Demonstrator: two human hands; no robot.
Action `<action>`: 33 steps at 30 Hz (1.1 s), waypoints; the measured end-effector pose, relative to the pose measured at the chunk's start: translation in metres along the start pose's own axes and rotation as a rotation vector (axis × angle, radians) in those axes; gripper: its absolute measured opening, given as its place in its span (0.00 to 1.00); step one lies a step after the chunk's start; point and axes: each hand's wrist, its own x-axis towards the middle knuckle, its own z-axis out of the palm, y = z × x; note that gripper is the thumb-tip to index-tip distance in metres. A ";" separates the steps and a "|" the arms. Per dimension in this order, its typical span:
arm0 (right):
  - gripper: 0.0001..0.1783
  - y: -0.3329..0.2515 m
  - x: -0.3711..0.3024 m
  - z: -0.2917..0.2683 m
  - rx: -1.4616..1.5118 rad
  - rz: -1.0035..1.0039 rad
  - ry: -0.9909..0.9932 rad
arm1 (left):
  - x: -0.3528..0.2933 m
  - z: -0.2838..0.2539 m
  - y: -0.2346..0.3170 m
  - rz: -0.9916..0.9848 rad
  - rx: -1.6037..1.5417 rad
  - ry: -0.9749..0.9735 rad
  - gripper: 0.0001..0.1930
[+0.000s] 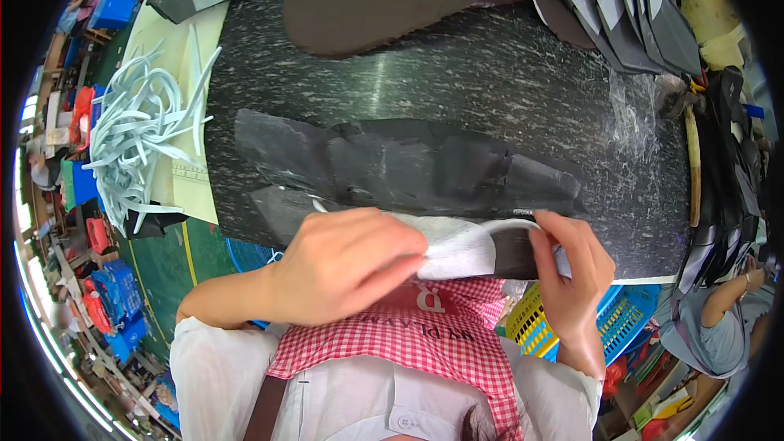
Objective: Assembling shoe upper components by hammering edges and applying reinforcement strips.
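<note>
- White strip (pixel 513 223) arcs by dark piece (pixel 513 256) — best kept flat, untwisted, evenly tensioned.
- Right hand (pixel 574 265): grip pinching strip.
- Left hand (pixel 347 265): fingers curled; can't tell if gripping.

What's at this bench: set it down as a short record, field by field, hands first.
Left hand: at a white panel, grip unclear
Right hand: pinching the end of a white strip
Bench: dark, speckled
Beyond the hands: black material lying on the bench
Left side: tangled pale strips
Far right corner: overlapping black-and-white pieces
</note>
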 end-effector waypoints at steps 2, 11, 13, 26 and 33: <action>0.11 0.008 0.003 0.005 0.050 -0.096 0.058 | -0.004 0.011 -0.008 -0.012 -0.111 0.079 0.08; 0.13 0.009 0.017 0.005 0.094 -0.107 -0.050 | -0.011 0.013 -0.014 -0.172 -0.236 0.108 0.09; 0.15 0.008 0.020 0.004 -0.037 -0.070 -0.068 | -0.008 0.014 -0.015 -0.216 -0.254 0.070 0.09; 0.13 -0.002 0.024 0.016 -0.287 -0.735 -0.041 | 0.006 0.019 -0.014 -0.261 -0.205 0.094 0.08; 0.17 -0.011 0.029 0.036 -0.077 -0.722 -0.242 | -0.021 -0.009 -0.011 0.029 0.370 0.106 0.07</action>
